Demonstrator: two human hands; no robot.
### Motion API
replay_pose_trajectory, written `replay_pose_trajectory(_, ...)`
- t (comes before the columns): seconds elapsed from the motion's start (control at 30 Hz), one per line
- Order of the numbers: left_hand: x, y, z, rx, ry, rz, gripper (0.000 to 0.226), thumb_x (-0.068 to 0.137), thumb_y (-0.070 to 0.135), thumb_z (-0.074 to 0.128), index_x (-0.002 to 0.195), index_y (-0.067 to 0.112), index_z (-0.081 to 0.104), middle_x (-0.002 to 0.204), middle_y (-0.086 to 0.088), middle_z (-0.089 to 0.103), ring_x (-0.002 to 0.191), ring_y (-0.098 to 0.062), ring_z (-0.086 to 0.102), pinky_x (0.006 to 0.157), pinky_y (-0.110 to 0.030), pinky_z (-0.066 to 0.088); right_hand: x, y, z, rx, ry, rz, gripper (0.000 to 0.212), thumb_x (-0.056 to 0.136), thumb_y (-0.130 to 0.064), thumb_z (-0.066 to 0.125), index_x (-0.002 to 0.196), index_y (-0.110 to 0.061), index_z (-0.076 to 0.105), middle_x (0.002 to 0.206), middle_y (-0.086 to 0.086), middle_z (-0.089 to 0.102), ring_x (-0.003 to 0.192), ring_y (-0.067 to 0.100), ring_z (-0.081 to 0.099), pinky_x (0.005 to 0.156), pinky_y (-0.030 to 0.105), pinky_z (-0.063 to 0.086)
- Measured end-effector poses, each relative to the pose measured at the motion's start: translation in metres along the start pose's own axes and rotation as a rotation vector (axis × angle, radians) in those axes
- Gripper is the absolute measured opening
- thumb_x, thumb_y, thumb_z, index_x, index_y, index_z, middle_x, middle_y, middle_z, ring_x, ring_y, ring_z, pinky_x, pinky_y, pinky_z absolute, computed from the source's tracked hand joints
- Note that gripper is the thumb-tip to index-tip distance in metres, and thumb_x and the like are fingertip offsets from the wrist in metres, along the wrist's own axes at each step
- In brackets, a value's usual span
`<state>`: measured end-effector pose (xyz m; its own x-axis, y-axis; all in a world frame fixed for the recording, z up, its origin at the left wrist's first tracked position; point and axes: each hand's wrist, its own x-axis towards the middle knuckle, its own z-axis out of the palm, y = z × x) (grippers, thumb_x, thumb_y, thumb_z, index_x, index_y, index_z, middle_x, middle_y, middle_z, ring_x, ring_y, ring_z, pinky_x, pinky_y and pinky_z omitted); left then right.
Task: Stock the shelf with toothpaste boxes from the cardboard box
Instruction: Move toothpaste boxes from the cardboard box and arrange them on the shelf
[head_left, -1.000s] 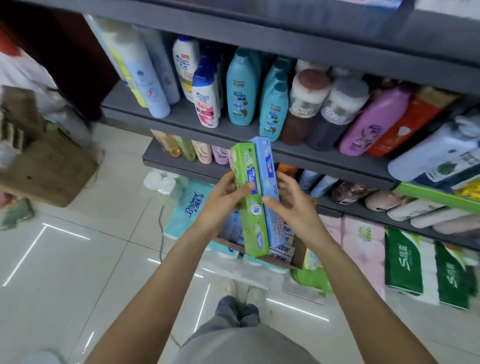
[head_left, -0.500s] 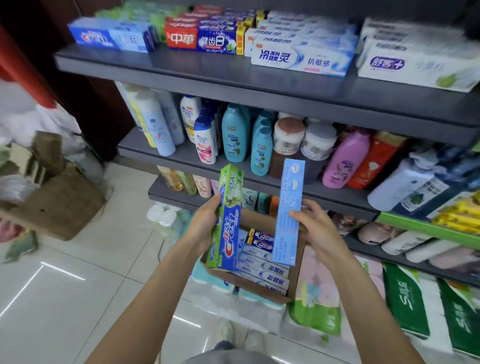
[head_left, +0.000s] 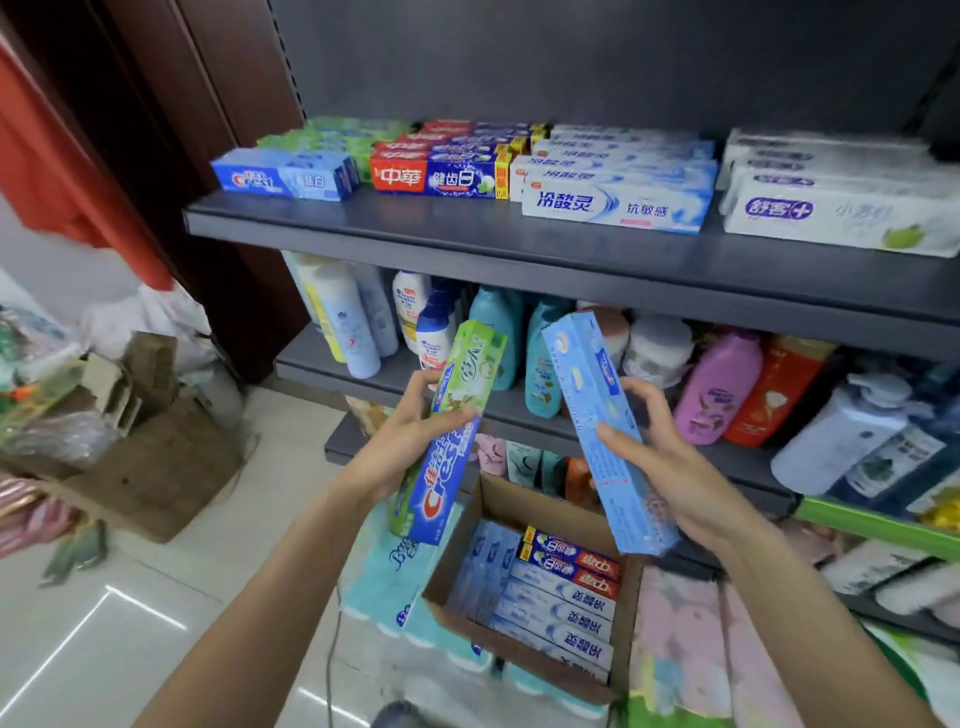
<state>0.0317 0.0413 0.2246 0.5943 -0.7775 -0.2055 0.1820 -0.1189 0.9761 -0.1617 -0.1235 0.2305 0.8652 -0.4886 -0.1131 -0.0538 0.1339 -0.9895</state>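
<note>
My left hand grips a green-and-blue Crest toothpaste box, held upright and tilted right. My right hand holds a light blue toothpaste box, tilted left at its top. Both boxes hang apart in front of the bottle shelf, above the open cardboard box, which holds several more toothpaste boxes lying flat. The top grey shelf carries rows of stacked toothpaste boxes, with a bare strip along its front edge.
Shampoo and lotion bottles fill the middle shelf behind my hands. The cardboard box rests on tissue packs on the floor. A brown carton with clutter stands at the left on the white tiled floor. A dark wooden panel flanks the shelving.
My view has tilted up from the lower shelves to the top toothpaste shelf. The two boxes, first held together, have been separated, one per hand, and raised.
</note>
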Motion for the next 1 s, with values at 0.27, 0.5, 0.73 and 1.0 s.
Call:
replay_pose_trajectory(0.27, 0.052, 0.074, -0.083, 0.667, 0.028, 0.426, 0.041, 0.086, 0.024, 0.065, 0.123, 0.031, 0.048, 0.107, 0.015, 0.062, 0.096, 0.009, 0.057, 0.085, -0.010, 0.040, 0.065, -0.060, 0.024, -0.045, 0.032, -0.152, 0.047, 0.067, -0.056, 0.070, 0.109, -0.050, 0.050, 0.104, -0.006, 0.068, 0.081, 0.015, 0.067, 0.068, 0.029, 0.055)
replay_pose_trajectory(0.5, 0.164, 0.195, -0.134, 1.309, -0.064, 0.766, 0.072, 0.074, 0.059, 0.055, 0.139, 0.032, 0.042, 0.118, -0.005, 0.054, 0.108, -0.023, 0.052, 0.092, -0.035, 0.043, 0.109, -0.101, 0.048, 0.095, 0.154, -0.154, 0.032, 0.094, -0.017, 0.047, 0.116, -0.038, 0.054, 0.097, -0.004, 0.072, 0.080, 0.024, 0.069, 0.061, 0.030, 0.056)
replay_pose_trajectory(0.73, 0.218, 0.199, -0.171, 1.451, -0.305, 0.853, 0.063, 0.080, 0.049, 0.066, 0.137, 0.034, 0.045, 0.121, 0.000, 0.059, 0.107, -0.021, 0.054, 0.083, -0.032, 0.043, 0.140, -0.117, 0.085, -0.033, 0.160, -0.138, 0.083, 0.023, -0.062, 0.087, 0.099, -0.034, 0.070, 0.087, 0.009, 0.073, 0.068, 0.012, 0.069, 0.051, 0.023, 0.052)
replay_pose_trajectory(1.0, 0.227, 0.197, -0.275, 1.341, -0.334, 0.797, 0.062, 0.077, 0.061, 0.061, 0.133, 0.036, 0.050, 0.095, 0.008, 0.059, 0.089, -0.015, 0.051, 0.082, -0.040, 0.047, 0.200, -0.124, 0.154, -0.046, 0.127, -0.097, 0.059, 0.069, -0.021, 0.067, 0.123, -0.035, 0.046, 0.105, 0.016, 0.069, 0.084, 0.028, 0.070, 0.078, 0.042, 0.058)
